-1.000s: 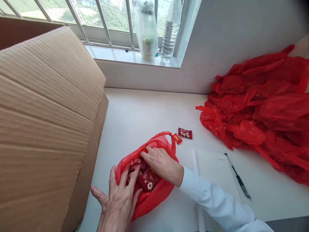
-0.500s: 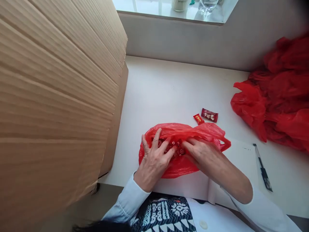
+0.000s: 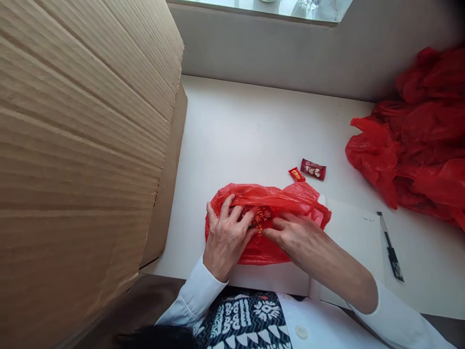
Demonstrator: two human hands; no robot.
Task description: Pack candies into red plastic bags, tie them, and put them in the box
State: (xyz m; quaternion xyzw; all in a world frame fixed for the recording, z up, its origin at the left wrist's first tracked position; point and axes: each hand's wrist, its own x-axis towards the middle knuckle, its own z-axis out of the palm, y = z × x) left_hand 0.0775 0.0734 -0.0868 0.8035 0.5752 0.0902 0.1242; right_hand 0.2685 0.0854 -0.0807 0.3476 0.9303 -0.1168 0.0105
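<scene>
While lying long-axis left to right on tabletop (image 3: 254, 121), red plastic bag (image 3: 265, 228) pinned flat under left hand (image 3: 227, 235) and right hand (image 3: 296, 237), fingers spread, meeting mid-bag.

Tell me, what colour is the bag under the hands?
Red: the bag shows best in the head view.

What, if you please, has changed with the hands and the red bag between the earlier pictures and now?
The red bag has been turned to lie lengthwise. The left hand and the right hand now press its mouth flat over the sweets. The two loose sweets, pen and heap of red bags lie as before.
</scene>
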